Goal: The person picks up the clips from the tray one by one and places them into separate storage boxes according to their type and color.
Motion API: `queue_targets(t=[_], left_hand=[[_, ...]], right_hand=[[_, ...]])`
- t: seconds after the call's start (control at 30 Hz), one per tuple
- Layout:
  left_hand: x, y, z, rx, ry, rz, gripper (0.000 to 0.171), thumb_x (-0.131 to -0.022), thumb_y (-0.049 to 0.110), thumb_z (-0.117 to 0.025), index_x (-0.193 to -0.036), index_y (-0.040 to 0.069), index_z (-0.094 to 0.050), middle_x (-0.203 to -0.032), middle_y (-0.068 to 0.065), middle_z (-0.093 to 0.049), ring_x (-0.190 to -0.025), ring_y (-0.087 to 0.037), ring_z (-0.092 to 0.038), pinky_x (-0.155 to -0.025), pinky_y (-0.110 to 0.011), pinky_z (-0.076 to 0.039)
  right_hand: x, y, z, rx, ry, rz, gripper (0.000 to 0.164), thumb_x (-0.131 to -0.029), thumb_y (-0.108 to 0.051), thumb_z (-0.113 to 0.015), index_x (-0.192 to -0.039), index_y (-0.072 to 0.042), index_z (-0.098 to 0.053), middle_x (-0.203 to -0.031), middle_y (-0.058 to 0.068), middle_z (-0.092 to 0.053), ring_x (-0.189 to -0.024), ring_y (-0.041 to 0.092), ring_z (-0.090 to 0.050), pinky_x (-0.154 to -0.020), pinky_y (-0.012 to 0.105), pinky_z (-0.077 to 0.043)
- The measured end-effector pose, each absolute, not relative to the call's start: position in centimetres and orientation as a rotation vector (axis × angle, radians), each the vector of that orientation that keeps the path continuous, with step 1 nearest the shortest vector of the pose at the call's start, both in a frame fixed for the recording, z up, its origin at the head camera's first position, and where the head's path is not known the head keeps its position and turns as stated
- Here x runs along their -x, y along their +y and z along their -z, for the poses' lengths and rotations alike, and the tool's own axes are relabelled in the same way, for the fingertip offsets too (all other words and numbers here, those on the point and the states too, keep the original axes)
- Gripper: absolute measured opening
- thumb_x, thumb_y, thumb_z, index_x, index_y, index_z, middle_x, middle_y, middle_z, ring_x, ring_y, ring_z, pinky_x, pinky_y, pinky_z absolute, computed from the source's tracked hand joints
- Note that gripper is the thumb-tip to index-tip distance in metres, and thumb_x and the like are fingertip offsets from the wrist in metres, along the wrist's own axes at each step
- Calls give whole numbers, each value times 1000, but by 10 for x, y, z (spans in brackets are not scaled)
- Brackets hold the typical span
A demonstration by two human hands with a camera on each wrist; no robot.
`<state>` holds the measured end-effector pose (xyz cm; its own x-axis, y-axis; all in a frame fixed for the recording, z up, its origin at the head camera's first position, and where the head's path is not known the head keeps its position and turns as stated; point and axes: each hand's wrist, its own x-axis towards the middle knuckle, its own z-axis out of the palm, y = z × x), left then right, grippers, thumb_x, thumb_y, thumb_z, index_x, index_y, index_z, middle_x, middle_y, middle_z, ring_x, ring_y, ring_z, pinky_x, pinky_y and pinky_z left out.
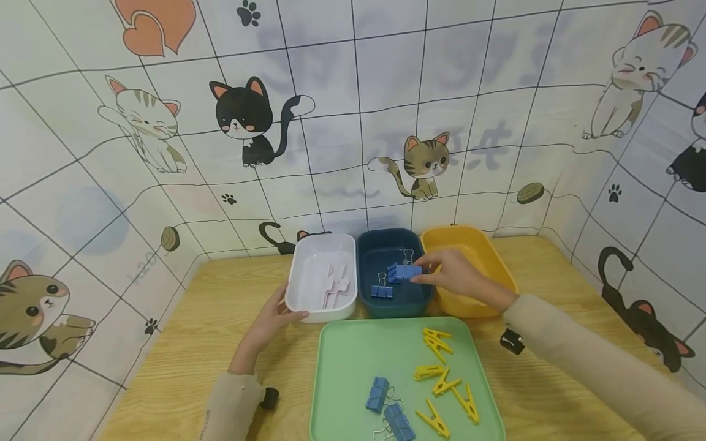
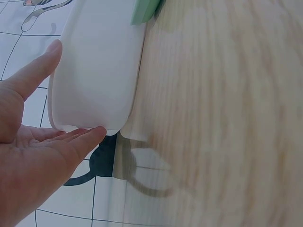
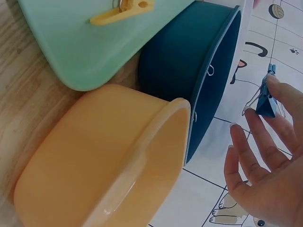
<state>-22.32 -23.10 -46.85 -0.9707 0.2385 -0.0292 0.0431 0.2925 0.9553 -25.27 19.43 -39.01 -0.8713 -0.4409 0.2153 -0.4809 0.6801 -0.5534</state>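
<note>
My right hand (image 1: 458,275) pinches a blue binder clip (image 1: 409,272) between thumb and fingertips, above the dark blue bin (image 1: 394,309). In the right wrist view, this clip (image 3: 266,101) is raised over the bin's rim, the other fingers spread. Inside the bin lies another blue binder clip (image 1: 382,292); one more blue clip shows partly behind the held one. My left hand (image 1: 270,320) touches the near left corner of the white bin (image 1: 322,316), thumb along one wall and fingers along another. Pale pink clips (image 1: 335,285) lie in the white bin.
A yellow bin (image 1: 482,245) stands right of the dark blue one. In front, a green tray (image 1: 353,349) bears several yellow clothespins (image 1: 443,384) and two blue binder clips (image 1: 377,394). Behind the wooden table (image 1: 237,275) rises a wall with cat prints.
</note>
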Motion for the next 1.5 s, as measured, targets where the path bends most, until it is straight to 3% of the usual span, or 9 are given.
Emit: queue_targets(t=[0.5, 0.7, 1.03, 1.5], left_hand=[[224, -232, 468, -239, 2386, -1751, 95, -98, 14, -76, -170, 10, -14, -175, -19, -16, -157, -50, -25, -122, -63, -36], [224, -233, 469, -248, 2390, -1756, 95, -97, 13, -77, -170, 10, -15, -175, -18, -17, -157, -49, -25, -122, -62, -36], [224, -233, 467, -243, 2380, -1756, 96, -97, 13, -77, -170, 9, -15, -175, -19, -17, -157, -50, -25, -122, -63, -35], [225, -232, 468, -258, 2383, -1757, 96, -97, 13, -77, -170, 9, -14, -175, -20, -16, -157, -49, -24, -122, -62, -35]], right_hand=[[266, 192, 382, -694, -2931, -928, 36, -91, -23, -85, -117, 2, -78, -116, 17, -78, -91, 26, -69, -76, 36, -62], [272, 192, 382, -682, -2958, -929, 38, -91, -23, -85, -117, 3, -78, -104, 13, -79, -83, 22, -67, -69, 30, -60], [279, 191, 383, -702, -2969, -877, 33, -91, -22, -85, -112, 3, -80, -97, 10, -78, -86, 23, -68, -73, 34, -61], [283, 187, 383, -684, -2987, -840, 30, -89, -22, -87, -108, 1, -81, -91, 6, -75, -85, 23, -59, -69, 27, -47]])
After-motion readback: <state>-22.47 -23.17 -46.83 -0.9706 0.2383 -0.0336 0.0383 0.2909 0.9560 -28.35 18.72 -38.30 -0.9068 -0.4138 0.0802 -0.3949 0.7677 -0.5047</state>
